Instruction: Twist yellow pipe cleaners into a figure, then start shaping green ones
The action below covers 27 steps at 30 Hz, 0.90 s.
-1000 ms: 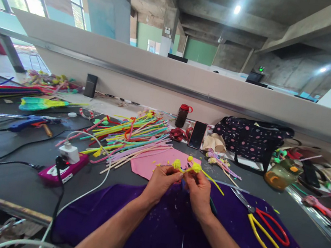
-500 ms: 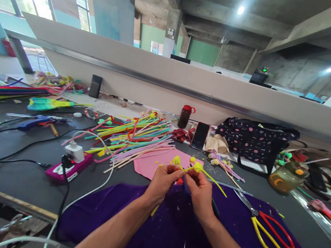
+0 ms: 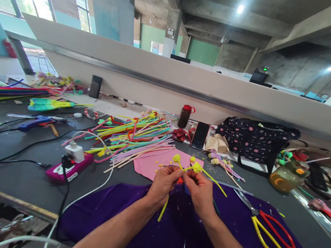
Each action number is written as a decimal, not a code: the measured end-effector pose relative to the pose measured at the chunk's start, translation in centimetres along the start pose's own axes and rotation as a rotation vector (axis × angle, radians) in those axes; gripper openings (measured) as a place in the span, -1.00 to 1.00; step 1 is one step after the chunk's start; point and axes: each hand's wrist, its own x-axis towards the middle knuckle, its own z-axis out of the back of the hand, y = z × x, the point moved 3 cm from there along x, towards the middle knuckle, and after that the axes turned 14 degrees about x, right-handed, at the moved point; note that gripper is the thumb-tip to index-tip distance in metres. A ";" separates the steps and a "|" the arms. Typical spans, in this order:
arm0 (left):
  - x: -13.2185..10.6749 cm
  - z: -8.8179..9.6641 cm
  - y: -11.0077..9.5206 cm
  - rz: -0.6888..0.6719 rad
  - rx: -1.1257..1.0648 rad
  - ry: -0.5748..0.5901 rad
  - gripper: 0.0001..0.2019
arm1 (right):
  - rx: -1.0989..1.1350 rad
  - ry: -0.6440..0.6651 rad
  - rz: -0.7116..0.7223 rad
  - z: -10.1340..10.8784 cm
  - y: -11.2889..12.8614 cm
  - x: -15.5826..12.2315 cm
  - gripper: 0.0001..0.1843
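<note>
My left hand (image 3: 163,183) and my right hand (image 3: 201,192) meet above a purple cloth (image 3: 183,238), both pinched on yellow pipe cleaners (image 3: 191,168) with small curled tips. One yellow stem hangs down below my left hand; another sticks out to the right past my right hand. A pink sheet (image 3: 154,162) lies just beyond my fingers.
A heap of coloured pipe cleaners (image 3: 134,135) lies behind left. Scissors with red and yellow handles (image 3: 268,234) rest on the cloth at right. A pink power strip (image 3: 68,169) with a white plug, a blue glue gun (image 3: 39,121), a phone (image 3: 200,135), a bottle (image 3: 184,116) and a dotted bag (image 3: 252,141) stand around.
A yellow stem has come down below my left hand, where none showed a second ago. Both hands stay together on the pipe cleaners.
</note>
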 end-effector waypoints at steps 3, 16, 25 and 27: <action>0.0 0.0 0.1 -0.005 -0.011 0.010 -0.69 | -0.023 0.017 0.009 0.0 -0.1 0.1 -0.77; 0.8 1.8 -1.6 -0.185 0.139 -0.130 -0.82 | -0.426 0.191 0.221 -0.3 1.0 -0.7 -0.83; 0.4 2.0 -1.9 -0.345 0.839 -0.074 -0.85 | -1.369 0.582 0.607 -1.6 5.9 -0.4 -0.84; 0.2 1.7 -2.0 -0.395 0.989 -0.037 -0.83 | -1.422 0.689 0.612 -2.0 7.0 0.5 -0.83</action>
